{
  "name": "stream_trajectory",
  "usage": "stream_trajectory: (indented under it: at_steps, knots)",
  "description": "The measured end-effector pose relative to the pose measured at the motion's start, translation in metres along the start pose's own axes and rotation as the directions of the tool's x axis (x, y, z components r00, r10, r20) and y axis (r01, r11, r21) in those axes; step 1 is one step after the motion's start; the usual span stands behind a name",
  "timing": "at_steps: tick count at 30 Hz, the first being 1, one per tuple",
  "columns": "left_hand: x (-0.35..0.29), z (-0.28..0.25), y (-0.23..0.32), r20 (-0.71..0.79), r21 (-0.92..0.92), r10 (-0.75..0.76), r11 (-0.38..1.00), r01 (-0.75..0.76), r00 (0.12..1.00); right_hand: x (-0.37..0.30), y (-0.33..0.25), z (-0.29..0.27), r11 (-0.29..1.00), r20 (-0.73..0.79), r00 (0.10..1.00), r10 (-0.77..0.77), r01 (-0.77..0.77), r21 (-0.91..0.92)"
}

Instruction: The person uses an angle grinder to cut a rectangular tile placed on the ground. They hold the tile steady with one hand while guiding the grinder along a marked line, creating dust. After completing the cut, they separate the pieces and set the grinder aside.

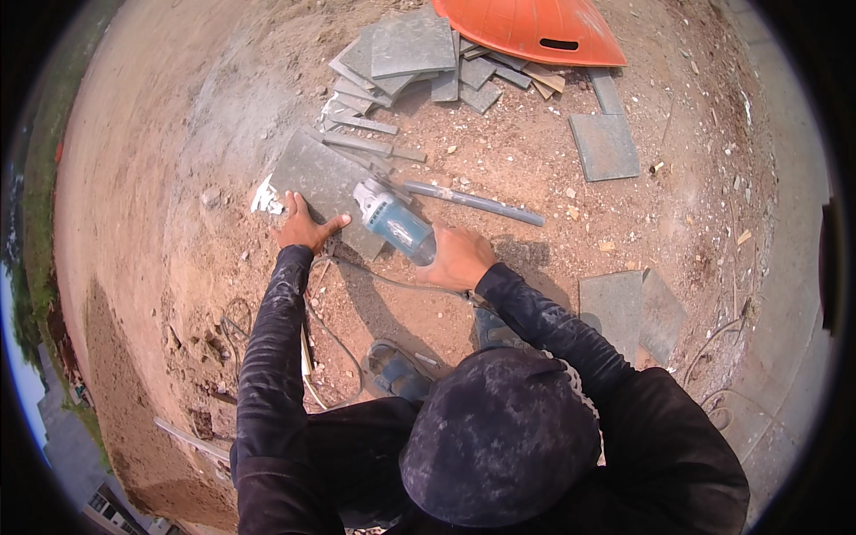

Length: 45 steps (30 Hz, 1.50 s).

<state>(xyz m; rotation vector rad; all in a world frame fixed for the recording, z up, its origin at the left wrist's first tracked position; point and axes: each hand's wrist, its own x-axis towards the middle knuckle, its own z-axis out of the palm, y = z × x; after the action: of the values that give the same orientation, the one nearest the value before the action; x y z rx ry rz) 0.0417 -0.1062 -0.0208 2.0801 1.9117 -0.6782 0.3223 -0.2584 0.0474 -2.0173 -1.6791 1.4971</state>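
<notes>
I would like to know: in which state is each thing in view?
Angle grinder: gripped; running or not, unclear.
Grey slab: lying, partly covered.
Left hand: open, against the grey slab.
Right hand: closed around the angle grinder.
Grey tube: lying on the ground.
Slab pile: untidy, overlapping.
Orange container: partly outside view.

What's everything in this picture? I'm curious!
Grinder: one, blue-green and grey, picture centre.
Large slab: one, grey, under the grinder.
Slab pile: many, grey, top centre.
Curved plastic piece: one, orange, top edge.
Tube: one, grey, right of the grinder.
Square slab: one, grey, upper right.
Flat slabs: seemingly two, grey, lower right.
Cable: count unclear, greyish, below the grinder.
Scraps: one patch, white, left of large slab.
Soil: one stretch, brown, throughout.
Paving: one strip, grey, right edge.
Grass: one strip, green, left edge.
Head covering: one, dark, bottom centre.
Footwear: one pair, bluish, lower centre.
Sleeves: two, dark, bottom.
Left grip: one, bare, on large slab.
Right grip: one, bare, around grinder.
</notes>
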Motion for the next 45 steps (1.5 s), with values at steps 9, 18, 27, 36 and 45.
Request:
stream_trajectory:
  at_steps: [9, 18, 27, 36, 45]
  knots:
    - [-0.007, -0.009, 0.007, 0.017, -0.009, -0.012, 1.000, 0.012, 1.000, 0.001, 0.005, 0.006, 1.000, -0.030, 1.000, 0.009, -0.010, -0.023]
    - [-0.008, -0.012, 0.008, 0.029, 0.009, -0.022, 1.000, 0.021, 0.999, -0.003, 0.003, 0.003, 1.000, -0.030, 1.000, 0.004, -0.004, -0.022]
    - [-0.007, -0.013, 0.010, 0.040, 0.018, -0.031, 0.999, 0.030, 0.999, -0.004, 0.006, 0.005, 0.999, -0.021, 1.000, 0.023, -0.023, -0.031]
    - [-0.007, -0.011, 0.008, 0.026, 0.006, -0.024, 1.000, 0.024, 0.999, -0.006, 0.004, 0.004, 0.999, -0.013, 0.999, 0.030, -0.031, -0.034]
    - [0.001, 0.000, -0.003, -0.011, -0.005, -0.003, 1.000, 0.003, 1.000, -0.008, 0.001, 0.003, 0.999, -0.007, 0.999, 0.040, -0.040, -0.034]
